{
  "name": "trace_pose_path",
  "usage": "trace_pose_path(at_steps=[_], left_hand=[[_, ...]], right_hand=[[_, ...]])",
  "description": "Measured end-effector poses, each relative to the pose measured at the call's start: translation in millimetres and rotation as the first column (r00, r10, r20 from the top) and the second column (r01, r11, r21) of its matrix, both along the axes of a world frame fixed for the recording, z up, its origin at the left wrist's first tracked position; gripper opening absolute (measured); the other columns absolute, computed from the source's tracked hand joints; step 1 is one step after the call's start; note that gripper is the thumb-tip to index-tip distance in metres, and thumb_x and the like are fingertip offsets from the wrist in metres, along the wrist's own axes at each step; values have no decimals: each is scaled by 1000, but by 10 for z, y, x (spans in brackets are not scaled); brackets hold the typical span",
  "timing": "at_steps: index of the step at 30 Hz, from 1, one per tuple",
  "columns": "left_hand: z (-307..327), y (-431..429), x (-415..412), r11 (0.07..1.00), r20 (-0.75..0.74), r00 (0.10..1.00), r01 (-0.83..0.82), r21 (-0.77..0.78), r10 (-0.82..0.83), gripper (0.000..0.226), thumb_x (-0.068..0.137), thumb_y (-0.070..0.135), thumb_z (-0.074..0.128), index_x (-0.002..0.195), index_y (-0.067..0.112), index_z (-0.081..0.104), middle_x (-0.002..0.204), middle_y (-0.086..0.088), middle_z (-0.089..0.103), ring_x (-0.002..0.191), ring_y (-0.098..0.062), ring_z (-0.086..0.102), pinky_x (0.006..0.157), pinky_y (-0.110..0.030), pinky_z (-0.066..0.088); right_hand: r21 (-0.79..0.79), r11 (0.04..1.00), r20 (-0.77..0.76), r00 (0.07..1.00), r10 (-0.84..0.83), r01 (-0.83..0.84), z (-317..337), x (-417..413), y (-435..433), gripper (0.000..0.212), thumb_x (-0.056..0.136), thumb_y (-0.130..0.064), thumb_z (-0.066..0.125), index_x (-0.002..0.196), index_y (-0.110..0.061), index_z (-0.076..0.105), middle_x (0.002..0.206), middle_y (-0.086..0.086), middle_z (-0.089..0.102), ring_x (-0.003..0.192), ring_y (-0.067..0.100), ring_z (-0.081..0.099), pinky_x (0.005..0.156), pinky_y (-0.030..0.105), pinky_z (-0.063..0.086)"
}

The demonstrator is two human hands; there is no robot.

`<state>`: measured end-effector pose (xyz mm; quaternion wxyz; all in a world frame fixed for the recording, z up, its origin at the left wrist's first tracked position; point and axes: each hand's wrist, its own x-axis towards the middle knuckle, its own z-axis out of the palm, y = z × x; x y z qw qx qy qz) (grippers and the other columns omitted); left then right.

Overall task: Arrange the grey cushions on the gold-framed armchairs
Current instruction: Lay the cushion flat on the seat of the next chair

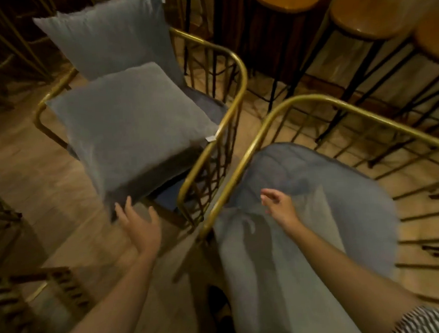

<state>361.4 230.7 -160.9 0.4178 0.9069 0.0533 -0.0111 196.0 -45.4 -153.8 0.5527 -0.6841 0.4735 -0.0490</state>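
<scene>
1. Landmark: left gold-framed armchair point(231, 71). Two grey cushions on it: rear cushion point(109, 34) upright against the back, front cushion point(132, 125) tilted across the seat, near corner overhanging the seat's front edge.
2. Left hand point(140, 226) just in front of that chair, below the overhanging corner, fingers spread, holding nothing. Contact with the front cushion not resolvable; blur at the corner.
3. Right hand point(279, 206) to the right of the chair, over the second armchair point(311, 100), fingers loosely apart, empty. Grey cushion point(304, 212) under it, slumped down the seat toward the viewer, badly blurred.
4. Risk: front cushion slipping off the front of the left chair. Cause: overhang plus tilt; a brush from the left hand probably enough to tip it to the floor point(36, 176).
5. Risk: rear cushion toppling forward. Cause: any pull on the front cushion leaning against its base.
6. Risk: slumped cushion to the right of the chair sliding out further. Cause: no support at its low end, no grip on it now.
7. Risk: knuckles or cushion fabric catching on the gold rails between the two chairs. Cause: narrow gap there, both hands close to it.
8. Wooden stools point(363, 16) behind and right of the chair: well apart, no likely interference.
</scene>
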Motion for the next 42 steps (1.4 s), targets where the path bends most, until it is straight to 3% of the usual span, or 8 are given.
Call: trace_pose_path(at_steps=[8,12,18,24,27,30,37,42], left_hand=[[-252,-544,-1322,961,-363,902,270,53,-234,49,90,17,63,133,1,45,143,-23,40,130,-36,41,107,-40,35],[-459,-816,-1543,785,-332,769,609,118,-547,47,79,36,72,111,4,57,113,-20,58,108,-38,56,91,-45,49],[-574,-1546,-1412,490,-404,513,855,168,-757,87,67,52,80,131,3,47,132,-20,52,123,-37,50,104,-45,40],[-752,-1976,-1210,372,-535,401,913,168,-744,115,52,64,83,144,18,33,150,-11,39,137,-34,39,112,-50,36],[-825,-2067,-1140,346,-627,399,914,213,-669,130,46,77,76,151,22,22,157,-9,29,143,-35,30,116,-52,29],[-860,-2096,-1129,360,-665,435,897,258,-607,129,45,85,68,149,20,27,154,-12,33,141,-39,29,116,-54,29],[-997,-1884,-1214,636,-509,587,765,97,-629,41,96,37,53,107,-2,61,110,-26,63,106,-43,59,90,-48,46],[-992,-1807,-1367,709,-379,674,703,63,-634,35,98,28,51,78,0,54,76,-19,56,78,-30,54,73,-41,41]], right_hand=[[-102,943,-341,880,-332,317,-446,-2260,287,20,91,-7,60,107,0,70,109,21,70,103,39,65,88,39,48],[-170,814,-382,725,-574,555,-570,-2886,508,24,92,-17,61,97,4,68,100,24,68,98,43,63,82,44,48],[220,461,-482,507,-715,859,-868,-3216,825,85,79,-57,68,144,-12,37,143,15,47,126,39,48,100,55,46],[506,210,-305,401,-864,836,-1154,-3064,915,94,77,-67,62,150,-35,14,149,1,40,132,32,44,102,61,42],[415,248,-225,363,-904,875,-1212,-2987,865,110,64,-72,72,151,-31,20,148,-5,42,130,23,47,106,52,43],[343,335,-115,393,-912,877,-1165,-2955,754,96,76,-46,77,151,-26,21,141,-7,45,122,15,49,103,35,42],[-33,598,-20,597,-802,801,-863,-2803,48,74,87,-35,68,147,-16,30,144,5,48,129,24,48,96,26,38],[-156,743,17,754,-657,651,-859,-2766,-808,70,89,-41,63,148,-17,34,147,6,47,135,24,45,111,39,39]])
